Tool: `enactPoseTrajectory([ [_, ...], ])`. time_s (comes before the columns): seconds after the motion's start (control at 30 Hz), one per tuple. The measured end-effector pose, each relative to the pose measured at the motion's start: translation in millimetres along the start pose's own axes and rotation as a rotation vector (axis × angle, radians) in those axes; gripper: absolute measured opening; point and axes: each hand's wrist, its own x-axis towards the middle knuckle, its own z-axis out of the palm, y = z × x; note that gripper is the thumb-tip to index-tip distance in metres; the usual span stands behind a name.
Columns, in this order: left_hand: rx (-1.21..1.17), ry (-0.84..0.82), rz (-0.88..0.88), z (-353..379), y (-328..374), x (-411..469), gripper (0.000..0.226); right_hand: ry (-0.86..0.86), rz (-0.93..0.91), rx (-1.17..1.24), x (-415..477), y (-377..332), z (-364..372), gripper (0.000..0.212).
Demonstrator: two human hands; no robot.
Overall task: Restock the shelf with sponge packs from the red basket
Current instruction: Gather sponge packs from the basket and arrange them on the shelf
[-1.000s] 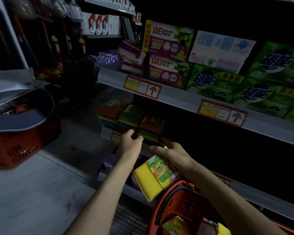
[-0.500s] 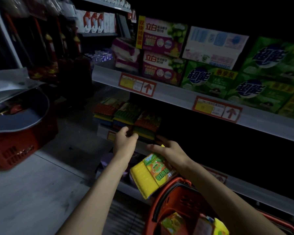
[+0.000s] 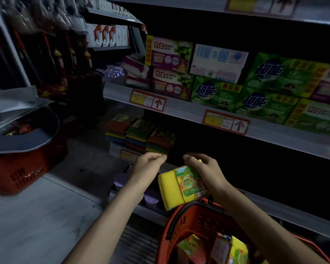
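My right hand (image 3: 204,172) grips a yellow sponge pack (image 3: 179,187) with a green and orange label, held above the red basket (image 3: 181,221). More sponge packs (image 3: 213,248) lie inside that basket. My left hand (image 3: 149,166) hovers just below the stacked sponge packs (image 3: 141,134) on the dark middle shelf (image 3: 120,151), fingers loosely curled and holding nothing. It sits close to the lowest pack's front edge; whether it touches is unclear.
The upper shelf (image 3: 179,109) carries green and pink detergent boxes (image 3: 255,96) with red price tags. A second red basket (image 3: 25,168) with a grey cover stands on the floor at left. Purple items (image 3: 151,195) sit on the bottom shelf.
My left hand has drawn back slightly from the stacked packs on the shelf. My right hand keeps the yellow pack and has lifted it a little toward the shelf.
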Motion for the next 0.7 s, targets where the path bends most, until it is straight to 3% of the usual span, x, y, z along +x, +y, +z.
enactPoseTrajectory([
  [0.17,-0.081,-0.293,-0.103,11,6,-39,0.039,0.023,0.066,0.14,-22,-8,-26,0.036],
  [0.27,-0.091,-0.354,-0.097,16,3,-48,0.046,-0.006,0.06,0.16,-31,-12,-40,0.043],
  [0.37,-0.129,-0.408,-0.108,22,1,-53,0.032,-0.043,0.081,0.139,-34,-18,-52,0.053],
  [0.5,-0.242,-0.385,-0.135,27,-2,-54,0.035,-0.063,0.218,0.188,-40,-23,-63,0.059],
  [0.7,-0.41,-0.243,-0.164,28,4,-43,0.038,0.021,0.141,0.304,-52,-12,-67,0.058],
])
